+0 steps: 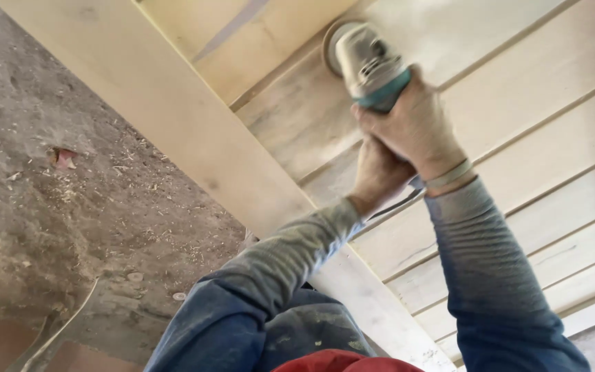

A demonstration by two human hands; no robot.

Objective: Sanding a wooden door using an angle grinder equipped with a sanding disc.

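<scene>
A grey and teal angle grinder (370,65) with a round sanding disc presses on a pale wooden panel (538,138) made of grooved boards. My right hand (414,127) grips the grinder's body from behind, a band around its wrist. My left hand (377,176) is closed just below and behind the right hand, on the rear end of the tool, which is mostly hidden. Both arms wear dusty blue-grey sleeves.
A wide wooden frame board (173,117) runs diagonally along the panel's left side. A rough concrete floor (49,207) strewn with sawdust and shavings lies to the left. A thin cable (63,324) crosses the floor at the lower left.
</scene>
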